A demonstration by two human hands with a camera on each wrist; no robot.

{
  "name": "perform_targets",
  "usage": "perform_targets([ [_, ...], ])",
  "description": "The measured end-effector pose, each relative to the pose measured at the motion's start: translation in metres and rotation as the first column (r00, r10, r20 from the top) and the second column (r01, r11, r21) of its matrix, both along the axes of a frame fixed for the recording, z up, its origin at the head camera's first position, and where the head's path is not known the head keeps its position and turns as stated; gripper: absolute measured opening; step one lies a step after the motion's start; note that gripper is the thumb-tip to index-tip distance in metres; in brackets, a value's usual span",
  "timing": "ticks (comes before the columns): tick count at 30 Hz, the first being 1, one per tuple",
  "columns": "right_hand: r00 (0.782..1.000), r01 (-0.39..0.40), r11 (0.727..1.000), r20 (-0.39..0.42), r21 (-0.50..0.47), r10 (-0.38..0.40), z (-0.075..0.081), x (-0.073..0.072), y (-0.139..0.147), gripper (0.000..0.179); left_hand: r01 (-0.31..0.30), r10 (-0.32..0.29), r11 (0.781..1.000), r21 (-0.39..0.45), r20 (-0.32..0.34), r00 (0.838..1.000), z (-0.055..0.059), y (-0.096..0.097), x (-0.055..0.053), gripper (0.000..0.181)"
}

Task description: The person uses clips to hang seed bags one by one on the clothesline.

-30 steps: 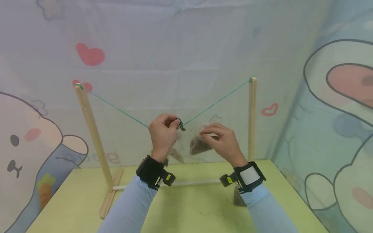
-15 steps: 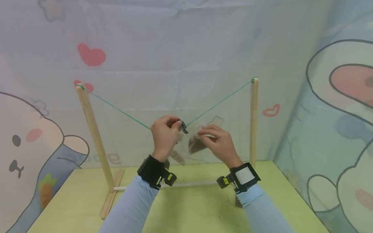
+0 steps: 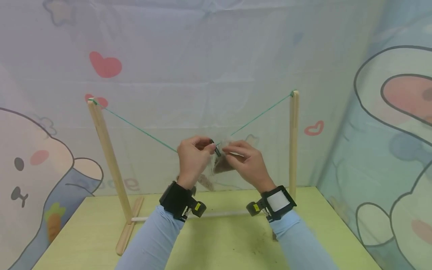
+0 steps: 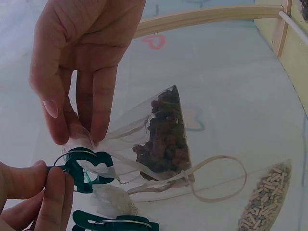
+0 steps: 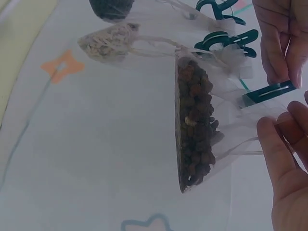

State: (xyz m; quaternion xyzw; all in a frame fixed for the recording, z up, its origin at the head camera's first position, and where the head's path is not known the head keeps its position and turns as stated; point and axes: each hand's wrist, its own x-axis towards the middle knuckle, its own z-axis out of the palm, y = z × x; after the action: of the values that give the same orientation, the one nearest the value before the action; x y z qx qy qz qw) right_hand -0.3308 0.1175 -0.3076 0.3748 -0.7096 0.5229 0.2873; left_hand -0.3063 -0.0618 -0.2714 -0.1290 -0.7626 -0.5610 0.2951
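Observation:
My left hand [image 3: 194, 159] pinches a dark green spring clip [image 4: 91, 168] at the sagging green string. Close on its right, my right hand [image 3: 248, 165] pinches the top of a sheer drawstring bag [image 5: 195, 125] filled with brown pebbles. In the right wrist view the clip's tips meet the bag's gathered top; whether they grip it, I cannot tell. The bag's pale drawstring loop [image 4: 221, 178] hangs loose in the left wrist view. Beside it, a second green clip [image 5: 226, 41] sits on white gathered cloth, and a bag of pale pellets [image 5: 110, 43] hangs nearby.
The green string [image 3: 141, 129] runs between two wooden posts [image 3: 109, 157], joined low down by a white rod [image 3: 222, 214] over the yellow-green table [image 3: 216, 243]. A dark bag [image 5: 113, 7] hangs farther along. Something small and dark [image 3: 275, 235] lies partly behind my right forearm.
My right hand has moved left with the pebble bag, bringing its top to the clip. My left hand has shifted slightly right and down, still pinching the clip.

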Motion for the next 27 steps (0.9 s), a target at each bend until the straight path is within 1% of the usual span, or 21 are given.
perform_targets([
  [4, 1.000, -0.007, 1.000, 0.009, 0.007, 0.007, -0.004, -0.002, 0.000, 0.021, -0.002, 0.004, 0.999, -0.033, 0.055, 0.998, -0.001, 0.001, 0.000, 0.025],
  [9, 1.000, -0.011, 1.000, 0.019, 0.018, 0.011, -0.005, -0.001, 0.001, 0.021, -0.001, 0.011, 0.995, -0.104, 0.091, 0.996, 0.000, 0.001, 0.001, 0.033],
  [15, 0.999, 0.008, 1.000, 0.046, 0.030, -0.010, -0.005, -0.002, 0.003, 0.020, 0.034, -0.004, 0.978, -0.204, 0.145, 0.989, 0.006, -0.002, 0.005, 0.037],
  [19, 0.998, 0.028, 0.998, 0.057, 0.047, -0.031, -0.006, -0.003, 0.003, 0.019, 0.064, -0.021, 0.968, -0.244, 0.174, 0.985, 0.010, -0.006, 0.012, 0.039],
  [22, 0.997, 0.051, 0.996, 0.054, 0.078, -0.055, -0.007, -0.003, 0.005, 0.018, 0.063, -0.028, 0.960, -0.272, 0.131, 0.991, 0.011, -0.013, 0.022, 0.038],
  [25, 0.995, 0.085, 0.987, 0.049, 0.133, -0.092, -0.006, -0.004, 0.007, 0.017, 0.054, -0.044, 0.953, -0.299, 0.039, 0.998, 0.008, -0.021, 0.032, 0.035],
  [27, 0.992, 0.105, 0.979, 0.048, 0.177, -0.115, -0.006, -0.004, 0.010, 0.017, 0.037, -0.048, 0.947, -0.320, -0.028, 0.998, 0.004, -0.028, 0.037, 0.032],
])
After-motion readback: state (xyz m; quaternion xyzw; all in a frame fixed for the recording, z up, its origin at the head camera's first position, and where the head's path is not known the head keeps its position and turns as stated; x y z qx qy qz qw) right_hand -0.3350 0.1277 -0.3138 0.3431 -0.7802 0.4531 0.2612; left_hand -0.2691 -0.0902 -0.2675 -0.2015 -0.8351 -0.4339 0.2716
